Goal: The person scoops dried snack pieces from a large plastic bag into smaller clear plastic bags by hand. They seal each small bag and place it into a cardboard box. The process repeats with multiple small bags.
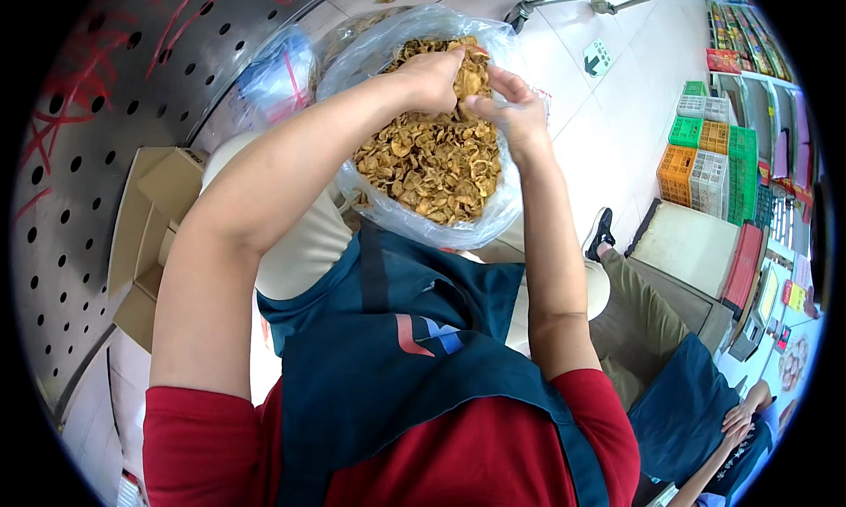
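Observation:
A large clear plastic bag (pixel 370 196) stands wide open before me, filled with brown dried slices (pixel 429 163). Over the far part of the heap, my left hand (pixel 433 80) is curled, its fingertips partly hidden. To its right, my right hand (pixel 515 110) has its thumb and fingers apart at the edge of a brighter clump of slices (pixel 470 77). A thin red strip shows at the top of this clump, and clear film may surround it. Whether either hand grips the clump or any film cannot be made out.
A perforated metal panel (pixel 119 110) and an open cardboard box (pixel 155 222) stand left. Beside the large bag lies a plastic bundle (pixel 281 70). A wheeled cart frame (pixel 562 1) is beyond. Stacked crates (pixel 707 170) and a seated person (pixel 687 401) are at right.

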`<act>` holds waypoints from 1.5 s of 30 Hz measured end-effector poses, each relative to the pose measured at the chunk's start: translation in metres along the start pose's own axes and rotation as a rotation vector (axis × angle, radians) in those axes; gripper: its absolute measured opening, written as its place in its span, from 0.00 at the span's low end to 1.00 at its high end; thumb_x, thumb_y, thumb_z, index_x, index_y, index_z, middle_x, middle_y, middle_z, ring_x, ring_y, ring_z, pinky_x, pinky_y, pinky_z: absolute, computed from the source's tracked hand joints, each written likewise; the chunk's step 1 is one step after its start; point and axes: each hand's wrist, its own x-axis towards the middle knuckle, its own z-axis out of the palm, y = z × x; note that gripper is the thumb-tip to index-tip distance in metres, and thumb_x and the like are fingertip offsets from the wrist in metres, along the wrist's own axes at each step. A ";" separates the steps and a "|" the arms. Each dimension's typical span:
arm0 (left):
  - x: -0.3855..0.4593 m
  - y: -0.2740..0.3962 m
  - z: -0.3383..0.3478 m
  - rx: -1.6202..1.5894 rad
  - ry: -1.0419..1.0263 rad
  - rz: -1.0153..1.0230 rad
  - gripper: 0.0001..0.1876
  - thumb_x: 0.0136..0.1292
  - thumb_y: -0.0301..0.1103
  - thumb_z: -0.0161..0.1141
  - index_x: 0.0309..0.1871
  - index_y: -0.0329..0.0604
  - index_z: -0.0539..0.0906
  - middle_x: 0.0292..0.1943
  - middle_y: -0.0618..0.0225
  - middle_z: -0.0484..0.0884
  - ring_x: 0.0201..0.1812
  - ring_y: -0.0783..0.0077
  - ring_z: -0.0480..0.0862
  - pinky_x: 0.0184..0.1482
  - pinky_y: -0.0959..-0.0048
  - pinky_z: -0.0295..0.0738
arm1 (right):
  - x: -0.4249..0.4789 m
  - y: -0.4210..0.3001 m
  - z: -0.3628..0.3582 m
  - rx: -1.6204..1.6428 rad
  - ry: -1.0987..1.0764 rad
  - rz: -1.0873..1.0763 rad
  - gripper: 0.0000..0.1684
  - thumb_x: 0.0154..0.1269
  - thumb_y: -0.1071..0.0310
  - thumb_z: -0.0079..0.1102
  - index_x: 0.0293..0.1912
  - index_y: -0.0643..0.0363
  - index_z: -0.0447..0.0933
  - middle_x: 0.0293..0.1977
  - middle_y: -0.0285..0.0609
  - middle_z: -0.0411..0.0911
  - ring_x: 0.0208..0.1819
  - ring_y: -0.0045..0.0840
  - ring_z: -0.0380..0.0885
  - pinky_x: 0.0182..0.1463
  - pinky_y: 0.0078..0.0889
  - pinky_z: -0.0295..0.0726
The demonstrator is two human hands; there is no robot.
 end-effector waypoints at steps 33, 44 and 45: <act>0.007 -0.017 0.011 0.095 0.031 0.022 0.42 0.50 0.22 0.62 0.73 0.39 0.65 0.61 0.46 0.78 0.63 0.49 0.77 0.65 0.60 0.72 | 0.054 0.048 0.055 -0.673 0.018 -0.081 0.12 0.50 0.65 0.68 0.37 0.57 0.87 0.34 0.53 0.85 0.39 0.44 0.85 0.50 0.39 0.82; -0.021 0.026 -0.031 0.145 0.018 0.260 0.37 0.47 0.18 0.54 0.67 0.47 0.76 0.58 0.49 0.80 0.49 0.57 0.85 0.54 0.63 0.79 | 0.029 0.005 -0.021 -0.287 0.048 -0.382 0.24 0.61 0.65 0.70 0.57 0.57 0.80 0.45 0.48 0.84 0.52 0.31 0.81 0.57 0.32 0.78; -0.029 0.035 -0.039 0.132 -0.014 0.275 0.37 0.47 0.18 0.53 0.66 0.47 0.77 0.57 0.49 0.81 0.45 0.60 0.87 0.51 0.64 0.81 | 0.032 0.007 -0.020 -0.216 -0.011 -0.506 0.25 0.62 0.65 0.69 0.59 0.57 0.78 0.48 0.47 0.83 0.55 0.30 0.79 0.59 0.31 0.77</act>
